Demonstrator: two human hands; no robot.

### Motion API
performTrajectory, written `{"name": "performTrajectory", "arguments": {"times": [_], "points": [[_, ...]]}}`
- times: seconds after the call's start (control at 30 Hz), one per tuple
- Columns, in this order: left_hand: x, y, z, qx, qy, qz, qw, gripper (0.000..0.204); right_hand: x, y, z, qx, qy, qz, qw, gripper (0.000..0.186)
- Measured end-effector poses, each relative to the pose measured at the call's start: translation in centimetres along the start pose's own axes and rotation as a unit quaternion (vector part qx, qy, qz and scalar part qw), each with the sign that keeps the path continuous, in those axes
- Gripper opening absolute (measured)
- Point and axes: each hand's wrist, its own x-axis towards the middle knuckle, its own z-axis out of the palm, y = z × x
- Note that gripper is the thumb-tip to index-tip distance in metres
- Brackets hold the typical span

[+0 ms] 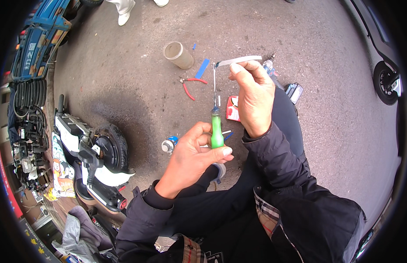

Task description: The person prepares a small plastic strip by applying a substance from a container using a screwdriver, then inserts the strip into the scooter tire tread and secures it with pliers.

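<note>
My left hand (188, 158) is closed round the green handle of a tyre plug tool (217, 131). Its thin metal shaft points away from me. Beside the tip, my right hand (254, 94) pinches a narrow strip (240, 59), pale along its length and dark at the end by the tip. Whether that dark end is threaded through the tip is too small to tell. Below the hands on the ground lie red-handled pliers (197, 80), a blue strip (202, 69) and a red and white packet (232, 109), partly behind my right wrist.
A cloudy tub (179, 56) lies tilted beyond the pliers. A blue-and-white can (169, 144) is near my left hand, a power drill (268, 66) beyond my right. At left, a scooter wheel (111, 147); at right, a car wheel (384, 83). A person's white shoe (125, 16) shows far off.
</note>
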Motion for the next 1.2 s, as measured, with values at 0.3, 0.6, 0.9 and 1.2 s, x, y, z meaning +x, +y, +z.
{"name": "performTrajectory", "arguments": {"times": [0.3, 0.6, 0.9, 1.2], "points": [[-0.14, -0.06, -0.27, -0.005, -0.005, 0.003, 1.0, 0.042, -0.11, 0.27, 0.12, -0.011, -0.007, -0.001, 1.0, 0.014], [-0.12, -0.27, -0.43, 0.001, 0.0, 0.008, 1.0, 0.04, -0.15, 0.3, 0.5, -0.019, 0.001, 0.003, 1.0, 0.013], [-0.18, -0.25, -0.3, 0.026, 0.02, 0.012, 0.999, 0.04, -0.37, 0.72, 0.56, -0.039, -0.005, -0.004, 0.999, 0.012], [-0.15, -0.58, 0.12, 0.05, 0.046, 0.031, 0.997, 0.04, -0.82, 0.98, 0.86, -0.024, -0.014, 0.019, 0.999, 0.011]]}}
